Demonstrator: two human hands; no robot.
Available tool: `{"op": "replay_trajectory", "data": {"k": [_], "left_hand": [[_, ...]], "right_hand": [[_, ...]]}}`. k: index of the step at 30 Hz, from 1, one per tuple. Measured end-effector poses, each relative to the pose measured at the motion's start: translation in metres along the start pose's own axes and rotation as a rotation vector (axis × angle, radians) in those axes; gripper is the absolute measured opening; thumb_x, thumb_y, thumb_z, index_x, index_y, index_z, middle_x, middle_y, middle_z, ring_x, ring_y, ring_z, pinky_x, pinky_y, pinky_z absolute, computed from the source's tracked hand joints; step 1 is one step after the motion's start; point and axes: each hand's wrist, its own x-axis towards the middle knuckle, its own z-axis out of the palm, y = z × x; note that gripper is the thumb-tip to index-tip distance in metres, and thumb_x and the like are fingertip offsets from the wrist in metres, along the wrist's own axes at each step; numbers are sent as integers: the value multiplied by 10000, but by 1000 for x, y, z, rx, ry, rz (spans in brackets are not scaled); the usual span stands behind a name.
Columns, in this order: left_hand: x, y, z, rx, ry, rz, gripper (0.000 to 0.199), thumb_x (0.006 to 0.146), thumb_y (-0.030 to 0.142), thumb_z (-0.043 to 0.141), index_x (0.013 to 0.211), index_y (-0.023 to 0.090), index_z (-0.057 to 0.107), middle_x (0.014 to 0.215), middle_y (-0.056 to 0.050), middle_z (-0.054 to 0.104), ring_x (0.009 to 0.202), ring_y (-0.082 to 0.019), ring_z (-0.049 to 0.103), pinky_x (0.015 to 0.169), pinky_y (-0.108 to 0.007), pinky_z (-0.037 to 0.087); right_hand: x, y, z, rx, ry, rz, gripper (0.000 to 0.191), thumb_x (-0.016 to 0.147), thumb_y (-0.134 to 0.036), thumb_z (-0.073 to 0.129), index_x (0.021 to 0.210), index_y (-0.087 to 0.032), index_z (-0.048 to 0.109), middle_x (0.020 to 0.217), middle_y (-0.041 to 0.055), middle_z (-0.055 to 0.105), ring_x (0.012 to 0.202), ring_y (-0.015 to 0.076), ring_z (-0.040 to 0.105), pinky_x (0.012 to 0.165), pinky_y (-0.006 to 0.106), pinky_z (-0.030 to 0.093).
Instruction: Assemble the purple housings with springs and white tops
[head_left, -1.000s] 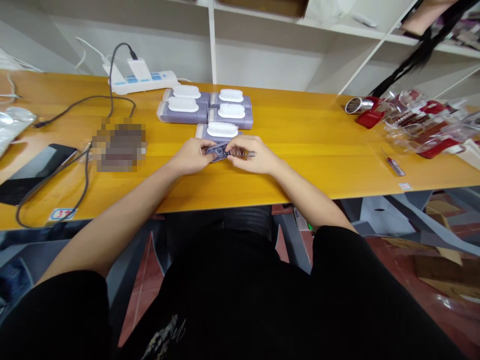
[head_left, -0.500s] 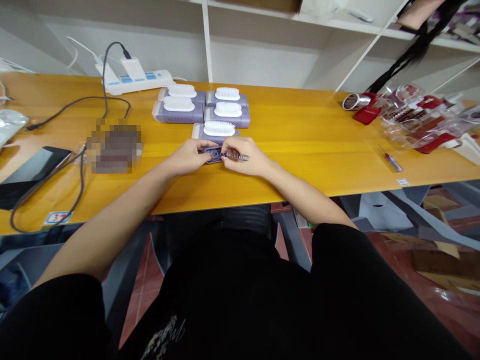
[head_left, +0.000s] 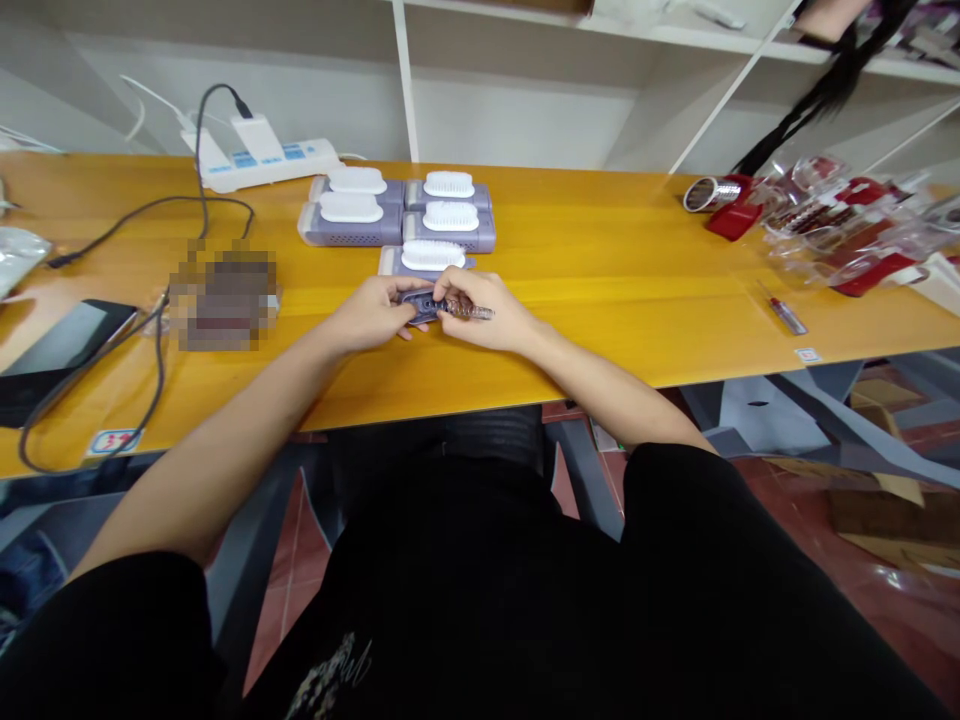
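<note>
My left hand [head_left: 377, 313] is closed on a small dark grey part [head_left: 417, 305] near the table's front edge. From the right, my right hand [head_left: 489, 310] pinches a thin clear, ribbed piece [head_left: 471, 311], whose tip meets the grey part. What exactly joins there is too small to tell. Just behind my hands lies a grey-purple case with a white bristled brush [head_left: 433, 255] on top. Several more such cases stand in two columns behind it, among them one with a white oval top [head_left: 351, 207] at the left and one with a white brush [head_left: 451, 216] at the right.
On the yellow table [head_left: 585, 300], a white power strip [head_left: 274, 167] with cables stands at the back left, near a blurred-out object [head_left: 229, 300] and a black tablet [head_left: 67, 345]. Red and clear packaged items [head_left: 832, 225] and a small tube [head_left: 786, 314] lie at the right.
The view has shifted slightly. My left hand has tilted the grey part, and its fingers now show beneath it. My right hand keeps its hold on the clear piece.
</note>
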Motion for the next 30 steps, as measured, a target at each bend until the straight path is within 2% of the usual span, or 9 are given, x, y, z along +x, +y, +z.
{"op": "replay_trajectory", "data": {"k": [6, 12, 19, 25, 30], "left_hand": [[3, -3, -1, -27, 7, 4, 343, 939, 276, 961, 1276, 215, 941, 1102, -119, 933, 935, -232, 892, 720, -276, 706], [4, -5, 3, -46, 43, -28, 345, 954, 200, 939, 1299, 198, 935, 1091, -126, 923, 938, -239, 900, 831, -345, 753], [3, -7, 7, 25, 74, -16, 449, 919, 142, 863, 1363, 165, 919, 1005, -111, 914, 784, -221, 853, 776, -349, 738], [2, -8, 10, 100, 102, 71, 420, 885, 170, 803, 1282, 179, 940, 806, -54, 845, 669, -209, 780, 632, -287, 618], [2, -9, 12, 89, 94, 80, 381, 871, 185, 812, 1232, 177, 935, 850, -67, 864, 685, -206, 772, 645, -288, 603]], "right_hand": [[0, 0, 1, 31, 9, -36, 152, 949, -301, 699, 1070, -274, 611, 808, -52, 642, 738, 172, 529, 765, 345, 419], [1, 1, 1, 3, 11, -53, 133, 928, -316, 696, 1014, -274, 604, 835, -29, 653, 773, 185, 531, 784, 355, 433], [-1, 2, 2, -17, 23, -75, 108, 918, -319, 674, 973, -278, 590, 832, -22, 633, 786, 197, 543, 806, 363, 452], [-5, -5, 2, -84, -19, -107, 76, 980, -302, 670, 1009, -276, 605, 912, 4, 676, 866, 219, 603, 861, 376, 475], [-7, -10, 0, -150, -63, -97, 38, 1042, -302, 652, 1055, -274, 632, 1009, 33, 727, 925, 231, 634, 897, 391, 488]]}}
